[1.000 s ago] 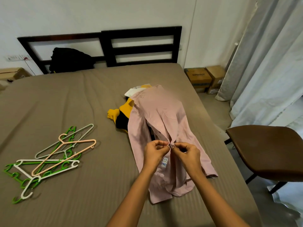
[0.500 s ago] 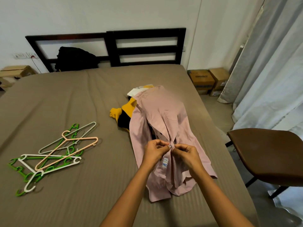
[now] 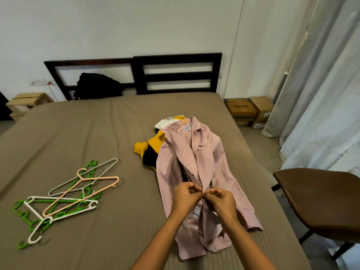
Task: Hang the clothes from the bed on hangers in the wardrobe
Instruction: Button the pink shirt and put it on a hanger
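Note:
A pink button-up shirt [image 3: 210, 158] lies lengthwise on the brown bed [image 3: 87, 133], collar toward the headboard. My left hand [image 3: 186, 197] and my right hand [image 3: 221, 200] meet over its front placket, each pinching one edge of the pink fabric near a button. Under the shirt's upper left lie a yellow and black garment [image 3: 149, 149] and a white one [image 3: 163, 122]. A loose pile of plastic hangers [image 3: 64, 195], green, white, grey and peach, rests on the bed to the left.
A brown chair [image 3: 319, 197] stands off the bed's right side. Cardboard boxes [image 3: 249, 112] sit on the floor by the curtains [image 3: 321, 94]. A black bag [image 3: 98, 88] leans on the dark headboard [image 3: 175, 75]. Another box [image 3: 27, 101] is at far left.
The camera has tilted up, showing more wall. My hands stay pinched together on the shirt's placket, with only small finger movements.

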